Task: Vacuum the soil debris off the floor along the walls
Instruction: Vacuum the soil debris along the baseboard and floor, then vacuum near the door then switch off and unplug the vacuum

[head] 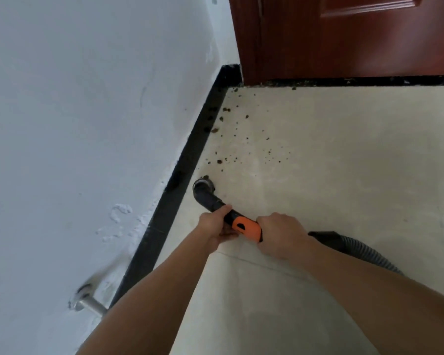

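Both my hands hold a black and orange vacuum nozzle [244, 225]. My left hand [215, 222] grips the black tube in front of the orange part. My right hand [280, 234] grips it behind the orange part, where the ribbed black hose [356, 248] leads off to the right. The round nozzle mouth [203, 187] rests on the pale tiled floor [344, 162] beside the black skirting [187, 160]. Dark soil crumbs [231, 139] lie scattered ahead of the mouth along the skirting, up to the corner.
A white wall [87, 124] runs along the left. A red-brown door [344, 34] with a black threshold [344, 81] closes off the far end, with more crumbs along it. A metal door stop [90, 303] sticks out of the wall low on the left.
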